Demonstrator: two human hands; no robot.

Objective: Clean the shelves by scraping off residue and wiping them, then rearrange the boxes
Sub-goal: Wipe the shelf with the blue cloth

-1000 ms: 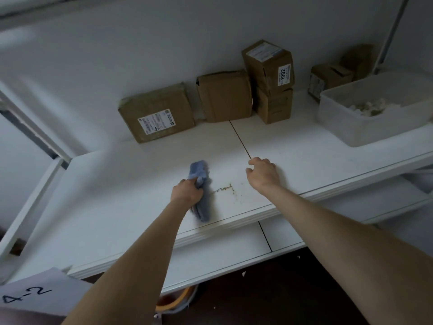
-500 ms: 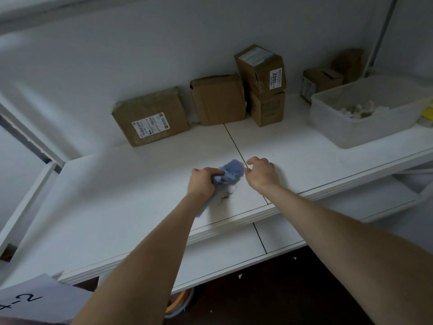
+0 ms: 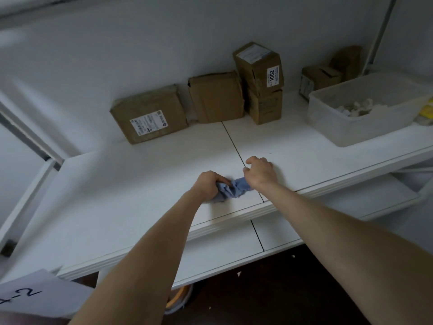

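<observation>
My left hand (image 3: 209,186) grips a bunched blue cloth (image 3: 234,190) and presses it on the white shelf (image 3: 117,195) near the front edge, beside the seam between two boards. The cloth's right end touches my right hand (image 3: 260,171), which rests on the shelf with curled fingers; nothing shows inside it. Against the back wall stand brown cardboard boxes: a flat labelled box (image 3: 150,113), a plain box (image 3: 215,97), and a stack of two boxes (image 3: 259,66) marked 1002. No residue shows around the cloth.
A translucent plastic bin (image 3: 346,130) with white bits sits on the shelf at right, two small boxes (image 3: 319,77) behind it. A lower shelf (image 3: 222,249) juts out below. A paper sheet (image 3: 30,296) marked 4-2 lies bottom left. A diagonal frame bar (image 3: 28,139) runs at left.
My left hand has slid the cloth rightward over the brownish stain, which is now out of sight, until the cloth meets my right hand. The right hand stayed put.
</observation>
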